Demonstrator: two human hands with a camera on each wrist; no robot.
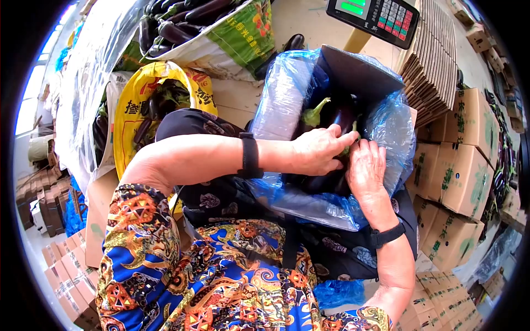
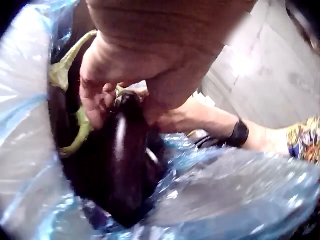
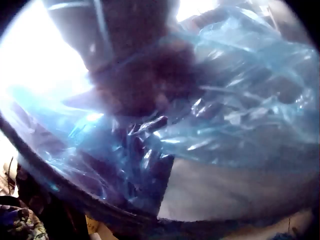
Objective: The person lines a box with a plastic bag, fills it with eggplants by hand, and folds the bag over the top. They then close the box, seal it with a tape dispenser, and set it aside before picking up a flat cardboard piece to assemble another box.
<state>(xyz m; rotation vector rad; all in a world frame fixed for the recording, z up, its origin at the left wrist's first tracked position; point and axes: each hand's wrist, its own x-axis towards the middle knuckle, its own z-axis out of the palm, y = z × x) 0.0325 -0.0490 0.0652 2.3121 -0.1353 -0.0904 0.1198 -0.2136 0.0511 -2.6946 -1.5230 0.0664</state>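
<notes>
An open box (image 1: 353, 69) lined with blue plastic film (image 1: 281, 99) sits at the lap with dark purple eggplants (image 1: 342, 116) inside. One eggplant shows a pale green stem (image 1: 314, 114) pointing up. My left hand (image 1: 317, 150) reaches in from the left; in the left wrist view its fingers pinch the stem end of a glossy eggplant (image 2: 125, 155). Close beside it, my right hand (image 1: 366, 168) is inside the right wall, fingers bent down toward the same eggplant. Its fingertips are hidden, and I cannot tell its grip. Film fills much of the right wrist view (image 3: 240, 115).
Beyond the box stand a digital scale (image 1: 381, 19) and a stack of flattened cartons (image 1: 436, 60). To the left are a yellow sack (image 1: 130, 110) and a larger green-and-white sack (image 1: 243, 38), both holding eggplants. Packed cartons (image 1: 461, 176) line the right side.
</notes>
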